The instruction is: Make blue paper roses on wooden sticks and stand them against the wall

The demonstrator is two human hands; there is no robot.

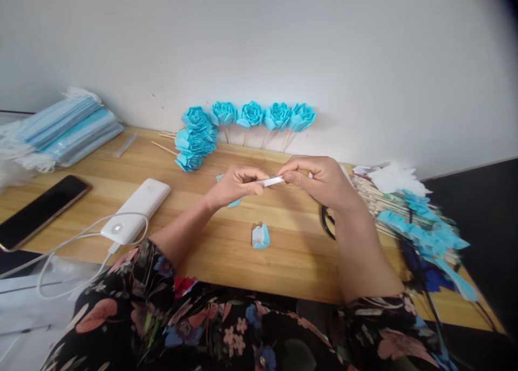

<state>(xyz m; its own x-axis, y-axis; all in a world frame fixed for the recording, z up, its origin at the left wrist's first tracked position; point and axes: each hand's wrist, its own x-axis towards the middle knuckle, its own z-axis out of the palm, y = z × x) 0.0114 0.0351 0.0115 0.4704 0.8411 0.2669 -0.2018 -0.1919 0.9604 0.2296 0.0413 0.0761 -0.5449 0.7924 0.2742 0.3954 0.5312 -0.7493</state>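
My left hand (239, 186) pinches one end of a small white folded strip (272, 181) above the wooden table. At the strip's other end, my right hand (318, 177) grips it between thumb and fingers. Its exact material is hard to make out. Below lies a small blue and white folded piece (260, 236). Partly hidden behind my left hand is a light blue scrap (234, 203). A black looped handle (328, 222), perhaps of scissors, shows beside my right forearm.
Blue handmade flowers on sticks (251, 114) lean on the wall, with more piled to their left (195, 139). Stacked face masks (68, 128), a phone (42, 211) and a white power bank (135, 209) with cable lie left. Thin sticks (374, 201) and blue ruffled strips (424, 233) lie right.
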